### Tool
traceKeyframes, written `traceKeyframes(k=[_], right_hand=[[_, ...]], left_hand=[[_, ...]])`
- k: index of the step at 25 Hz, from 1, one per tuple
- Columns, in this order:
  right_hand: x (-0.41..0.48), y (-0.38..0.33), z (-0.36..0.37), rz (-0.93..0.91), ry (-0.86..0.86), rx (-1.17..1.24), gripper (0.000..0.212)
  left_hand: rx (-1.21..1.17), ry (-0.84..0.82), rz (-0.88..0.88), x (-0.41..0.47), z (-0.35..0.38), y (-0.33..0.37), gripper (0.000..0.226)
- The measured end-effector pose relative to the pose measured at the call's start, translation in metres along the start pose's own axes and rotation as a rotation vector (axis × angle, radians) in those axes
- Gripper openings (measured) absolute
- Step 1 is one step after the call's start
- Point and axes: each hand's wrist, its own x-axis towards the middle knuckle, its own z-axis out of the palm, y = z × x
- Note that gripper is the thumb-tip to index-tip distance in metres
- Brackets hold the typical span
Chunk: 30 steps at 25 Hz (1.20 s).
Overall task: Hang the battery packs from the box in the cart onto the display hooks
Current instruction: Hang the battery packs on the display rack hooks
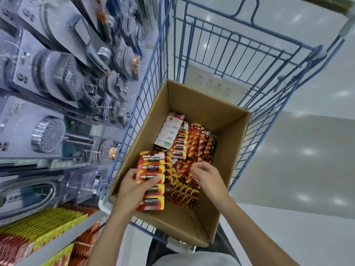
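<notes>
Blue wire cart [318, 52] stands on a pale glossy floor [307, 150]. An open cardboard box [201, 106] sits in the cart basket at the near end. On the box bottom lie battery packs [194, 146], red-orange, in packed rows. One white-backed strip [169, 131] lies face-down at far left. A white card [217, 85] hangs on the cart's far wall.

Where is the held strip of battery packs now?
Head view, lower centre: the left hand grips the strip over the cardboard box, near-left corner, beside the right hand.

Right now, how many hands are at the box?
2. The left hand grips a strip of battery packs at the box's near-left wall; the right hand curls its fingers over the loose packs mid-box.
</notes>
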Motion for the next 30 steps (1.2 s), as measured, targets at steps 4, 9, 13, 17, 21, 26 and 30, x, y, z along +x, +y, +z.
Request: traceKeyframes(k=[4,9,13,17,21,26,30], right_hand=[[0.078,0.011,0.05,0.1,-0.074,-0.195,0.009],[0.157,0.055,0.11,0.184,-0.036,-0.295,0.043],[0.184,0.078,0.134,0.197,0.076,-0.245,0.073],[0.182,0.076,0.125,0.222,0.03,-0.203,0.057],[0.146,0.047,0.082,0.379,-0.109,-0.022,0.059],[0.027,-0.009,0.017,0.141,-0.107,0.207,0.038],[-0.076,-0.04,-0.014,-0.072,-0.2,0.373,0.04]], left_hand=[[-0.141,0.003,0.115,-0.042,-0.026,-0.001,0.052],[-0.25,0.078,0.097,-0.052,-0.039,-0.021,0.048],[-0.266,0.107,0.051,-0.04,-0.047,-0.04,0.053],[-0.261,0.101,0.045,-0.04,-0.049,-0.052,0.054],[-0.309,0.055,0.07,-0.047,-0.049,-0.05,0.066],[-0.381,-0.077,0.182,-0.061,-0.057,-0.024,0.042],[-0.479,-0.195,0.272,-0.081,-0.062,0.004,0.045]])
